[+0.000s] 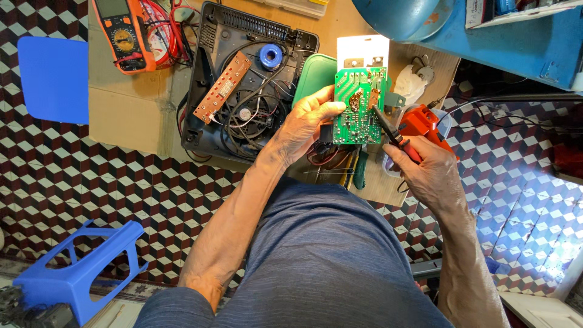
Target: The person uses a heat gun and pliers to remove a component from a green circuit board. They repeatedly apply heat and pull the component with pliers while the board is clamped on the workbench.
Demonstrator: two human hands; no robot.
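Note:
My left hand (310,118) grips a green circuit board (359,106) by its left edge, holding it up over the small wooden table (121,115). My right hand (425,170) holds a red and black test probe (395,135) like a pen. Its dark tip touches the board's middle. An opened black appliance base (243,85) lies left of the board, with a brown narrow circuit board (222,87), black wires and a blue solder spool (271,56) inside.
An orange multimeter (123,33) with red leads sits at the table's far left. A green lid (316,73), a red tool (425,121) and screwdrivers (355,170) lie around the board. A blue stool (79,267) and blue chair seat (53,76) stand on the patterned tile floor.

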